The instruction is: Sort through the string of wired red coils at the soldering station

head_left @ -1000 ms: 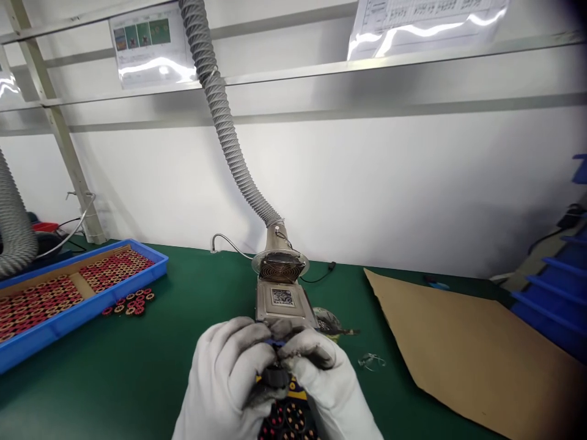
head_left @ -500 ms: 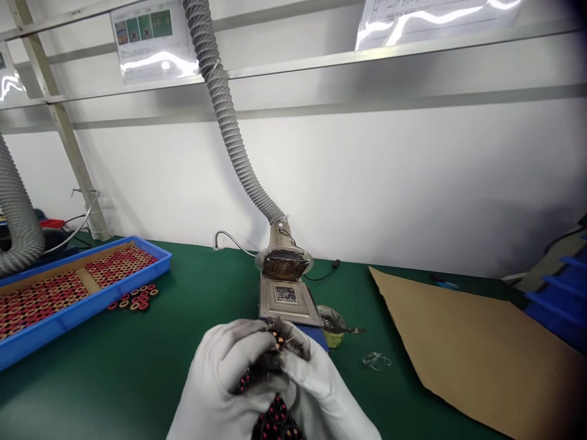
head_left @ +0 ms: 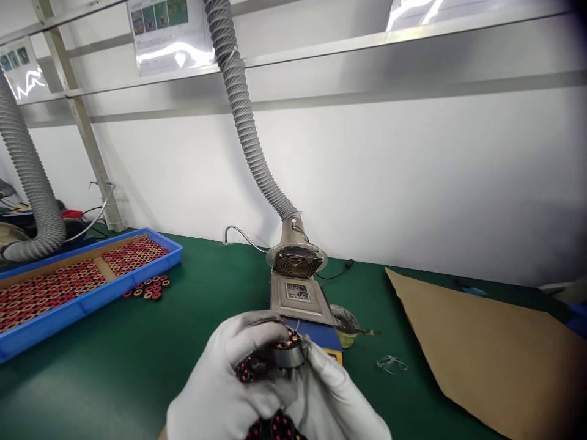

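Note:
My left hand (head_left: 236, 370), in a white glove with grey-stained fingertips, is closed around a small round motor stator (head_left: 290, 355) with a grey metal side and copper coils on top. My right hand (head_left: 337, 385), gloved too, has its thumb and fingertips pressed together at the stator's right edge; whether it pinches a wire or the part itself I cannot tell. A black wound part with pink dots (head_left: 244, 370) shows between my left fingers. Below the hands, at the bottom edge, more such black parts (head_left: 277, 428) are partly hidden.
A blue tray (head_left: 92, 299) of red-and-tan rings stands left, several loose rings (head_left: 153, 287) beside it. Ahead, a metal hot plate (head_left: 302, 299) sits under a fume duct (head_left: 247, 122). A small greenish bowl (head_left: 346, 339), clear glasses-like item (head_left: 392, 364) and cardboard sheet (head_left: 486, 348) lie right.
The stator's grey side and coils have come into fuller sight as my right fingers moved off its top to its right edge. The whole view has shifted slightly left.

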`<state>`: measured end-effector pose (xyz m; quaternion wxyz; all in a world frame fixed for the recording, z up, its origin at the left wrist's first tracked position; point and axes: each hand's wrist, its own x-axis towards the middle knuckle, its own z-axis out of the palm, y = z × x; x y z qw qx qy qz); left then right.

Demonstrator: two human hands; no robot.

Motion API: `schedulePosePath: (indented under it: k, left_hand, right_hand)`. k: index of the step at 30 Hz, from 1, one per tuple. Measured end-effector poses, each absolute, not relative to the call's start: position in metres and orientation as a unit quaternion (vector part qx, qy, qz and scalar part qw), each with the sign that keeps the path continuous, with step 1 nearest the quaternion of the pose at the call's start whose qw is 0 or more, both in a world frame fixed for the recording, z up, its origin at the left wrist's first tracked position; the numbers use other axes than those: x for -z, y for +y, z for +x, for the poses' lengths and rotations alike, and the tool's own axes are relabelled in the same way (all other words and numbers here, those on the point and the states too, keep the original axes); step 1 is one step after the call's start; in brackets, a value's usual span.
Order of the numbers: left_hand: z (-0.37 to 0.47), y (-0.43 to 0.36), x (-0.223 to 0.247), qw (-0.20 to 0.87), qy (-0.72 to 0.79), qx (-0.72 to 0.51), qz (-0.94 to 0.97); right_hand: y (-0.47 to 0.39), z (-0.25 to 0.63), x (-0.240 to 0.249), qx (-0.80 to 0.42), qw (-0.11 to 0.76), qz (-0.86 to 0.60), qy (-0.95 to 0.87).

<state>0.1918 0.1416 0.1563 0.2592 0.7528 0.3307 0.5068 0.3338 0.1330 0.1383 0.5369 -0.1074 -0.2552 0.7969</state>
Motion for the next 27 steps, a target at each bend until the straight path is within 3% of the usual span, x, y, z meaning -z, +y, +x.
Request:
schedulePosePath:
  k: [4, 10, 13, 17, 23, 27]
  left_hand:
    - [0.197, 0.146, -0.152, 0.219, 0.266, -0.548, 0.762]
    - [0.190, 0.148, -0.144, 0.361, 0.322, -0.651, 0.585]
    - [0.187, 0.144, -0.151, 0.356, 0.349, -0.597, 0.629]
    - [0.199, 0.140, -0.159, 0.346, 0.344, -0.497, 0.718]
    - [0.202, 0.144, -0.148, 0.437, 0.329, -0.610, 0.574]
    - [0.187, 0.147, -0.150, 0.391, 0.357, -0.669, 0.521]
  right_hand:
    - [0.136, 0.328, -0.136, -0.814, 0.523, -0.105, -0.229]
    - [0.136, 0.328, -0.128, -0.804, 0.519, -0.142, -0.255]
    - [0.132, 0.329, -0.128, -0.832, 0.488, -0.125, -0.232]
    - [0.137, 0.326, -0.127, -0.796, 0.527, -0.153, -0.253]
    - [0.160, 0.330, -0.115, -0.748, 0.545, -0.193, -0.325]
    - [0.150, 0.336, -0.120, -0.764, 0.540, -0.184, -0.302]
